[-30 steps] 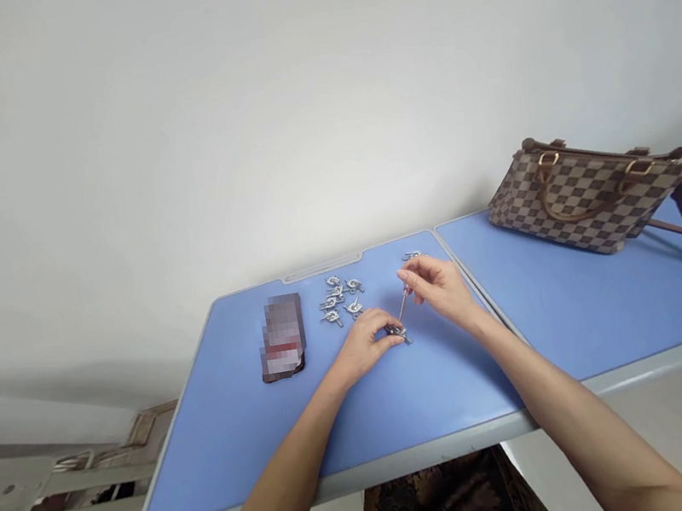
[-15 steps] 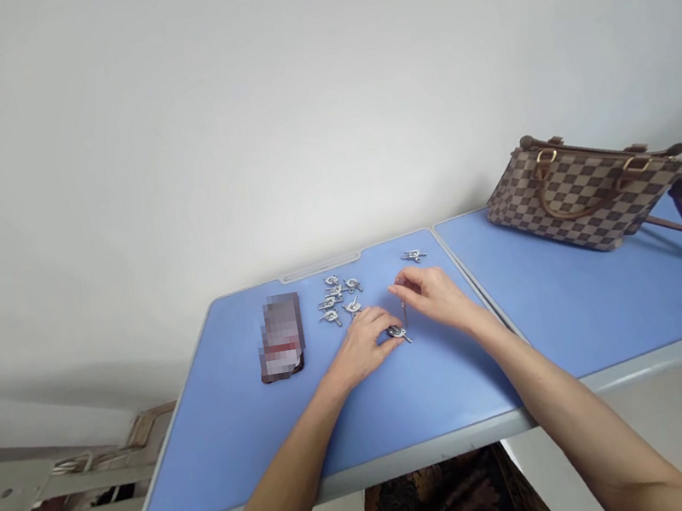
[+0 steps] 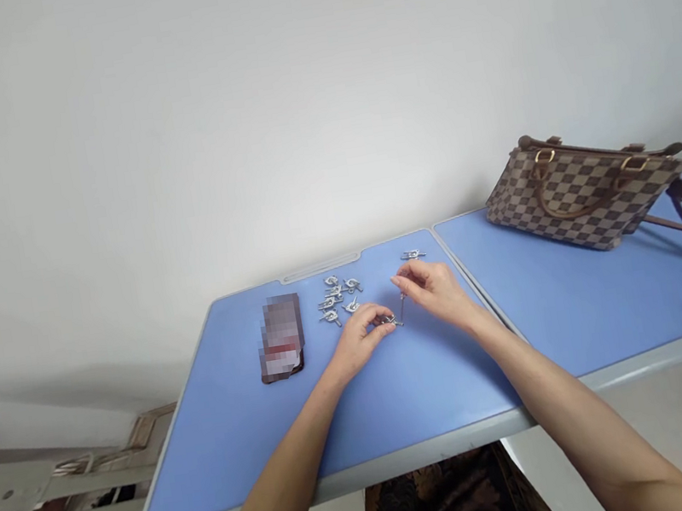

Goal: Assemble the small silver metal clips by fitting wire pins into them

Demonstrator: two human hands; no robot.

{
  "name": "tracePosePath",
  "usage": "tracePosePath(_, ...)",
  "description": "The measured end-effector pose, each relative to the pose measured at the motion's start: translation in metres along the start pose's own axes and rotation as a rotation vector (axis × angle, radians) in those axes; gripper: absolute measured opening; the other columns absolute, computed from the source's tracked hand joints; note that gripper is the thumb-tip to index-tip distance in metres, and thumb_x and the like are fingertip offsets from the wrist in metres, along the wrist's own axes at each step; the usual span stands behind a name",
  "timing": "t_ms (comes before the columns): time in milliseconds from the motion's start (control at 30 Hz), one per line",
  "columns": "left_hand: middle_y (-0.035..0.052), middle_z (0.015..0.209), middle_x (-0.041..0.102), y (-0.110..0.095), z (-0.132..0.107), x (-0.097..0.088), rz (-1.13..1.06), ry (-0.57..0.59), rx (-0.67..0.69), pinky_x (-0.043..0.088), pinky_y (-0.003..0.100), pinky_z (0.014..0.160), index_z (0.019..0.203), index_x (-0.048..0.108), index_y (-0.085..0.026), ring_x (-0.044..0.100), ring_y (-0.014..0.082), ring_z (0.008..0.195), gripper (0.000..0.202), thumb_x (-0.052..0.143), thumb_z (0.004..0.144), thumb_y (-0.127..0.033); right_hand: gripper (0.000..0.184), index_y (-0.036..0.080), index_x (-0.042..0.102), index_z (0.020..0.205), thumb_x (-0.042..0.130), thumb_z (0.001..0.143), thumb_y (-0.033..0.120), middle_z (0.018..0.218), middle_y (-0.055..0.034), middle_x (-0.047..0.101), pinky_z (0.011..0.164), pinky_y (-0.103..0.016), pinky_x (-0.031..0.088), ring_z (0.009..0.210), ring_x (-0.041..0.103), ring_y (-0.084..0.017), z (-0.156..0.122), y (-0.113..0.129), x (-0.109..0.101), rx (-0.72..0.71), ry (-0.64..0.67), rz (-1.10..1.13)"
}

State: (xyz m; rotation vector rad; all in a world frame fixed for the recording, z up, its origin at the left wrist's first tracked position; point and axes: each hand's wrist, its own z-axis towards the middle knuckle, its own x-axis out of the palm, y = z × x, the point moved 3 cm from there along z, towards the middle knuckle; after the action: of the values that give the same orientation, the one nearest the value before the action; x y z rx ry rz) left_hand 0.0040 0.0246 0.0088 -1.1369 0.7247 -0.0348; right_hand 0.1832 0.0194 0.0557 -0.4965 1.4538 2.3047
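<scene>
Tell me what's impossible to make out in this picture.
Head view:
Flat item: pixel-blurred.
Small metal pieces: too small to identify.
Metal piece: partly hidden by the left hand.
Thin rod: upper end hidden by the right hand.
Dark patterned fabric: cut off by the bottom edge.
</scene>
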Motion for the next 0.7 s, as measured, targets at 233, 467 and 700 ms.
tracePosePath(233,0.0033,0.091,0.059,-0.0008,-0.0002,0.0015,-0.014,0.023,-0.001,0.044,0.03,0.082,0.094,0.063,-0.018,0.055,0.0172,0.087,0.014,0.06,0.084,-0.029,0.024,0.019,0.059,0.082,0.053,0.09,0.042,0.065,-0.0002,0.062,0.055,-0.025,0.043,0.053,0.054,-0.012,0.0008,0.0017,-0.0022,-0.003,-0.061,0.096)
tracePosePath(467,0.0042,0.092,0.063,-0.0041,-0.0003,0.0052,0.159,0.085,0.095,0.04,0.033,0.087,0.094,0.063,-0.02,0.053,0.0196,0.091,0.014,0.058,0.088,-0.031,0.025,0.02,0.06,0.082,0.051,0.091,0.042,0.066,-0.0003,0.063,0.056,-0.025,0.043,0.053,0.054,-0.012,0.0002,0.0017,-0.0004,-0.006,-0.046,0.065)
tracePosePath(700,0.0044,0.094,0.062,-0.0081,-0.0036,0.0075,0.348,0.109,0.183,0.04,0.033,0.085,0.095,0.063,-0.02,0.051,0.0196,0.09,0.013,0.055,0.09,-0.03,0.025,0.02,0.058,0.077,0.05,0.091,0.039,0.059,0.0016,0.059,0.055,-0.025,0.037,0.051,0.049,-0.011,0.0002,0.0036,0.0008,-0.029,0.023,-0.084)
